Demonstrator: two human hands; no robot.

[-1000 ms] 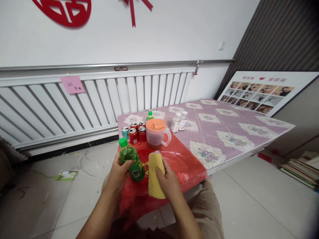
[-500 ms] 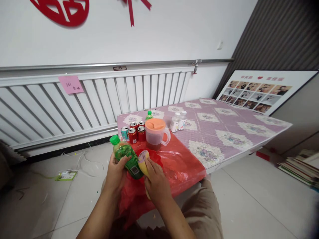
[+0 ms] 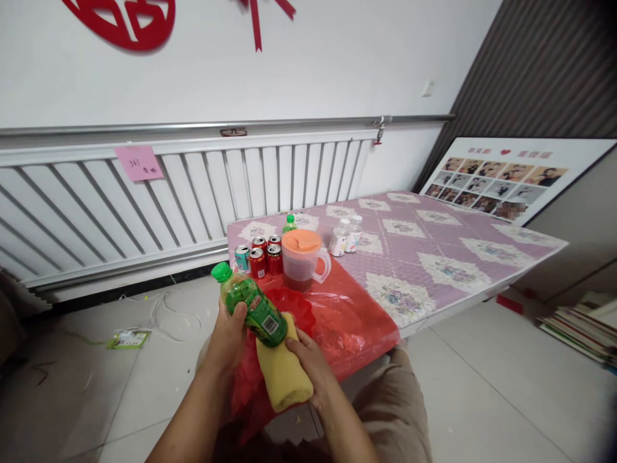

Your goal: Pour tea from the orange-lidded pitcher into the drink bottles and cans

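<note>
Two hands busy wiping, I judge: my left hand (image 3: 230, 331) wraps the tilted bottle (image 3: 253, 307); my right hand (image 3: 311, 363) clasps a cloth (image 3: 284, 376) pressed under its base.

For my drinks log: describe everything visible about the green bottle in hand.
The green bottle is clear plastic with a green screw cap on, a green label showing a barcode, and yellowish-green liquid inside. It is tilted, cap toward the upper left. The left hand grips its middle; a yellow cloth in the right hand lies against its base.
</note>
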